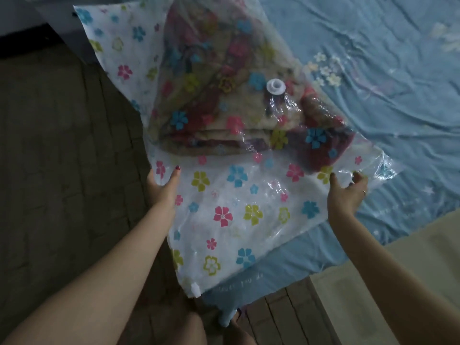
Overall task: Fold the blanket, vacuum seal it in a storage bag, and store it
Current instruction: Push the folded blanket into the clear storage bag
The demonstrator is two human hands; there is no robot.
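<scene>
Clear plastic printed with pink, blue and yellow-green flowers made up the storage bag [231,215], which lay at the corner of a bed covered by a blue sheet [385,100], partly overhanging the dark wooden floor [62,170]. The folded red-and-tan blanket [224,100] sat inside its far half, under a white round valve [275,87]. The left hand [163,188] held the bag's left edge, thumb on top. The right hand [347,192] pinched the right edge in its grip, fingers curled into the plastic. A white slider clip [195,290] sat at the near corner.
</scene>
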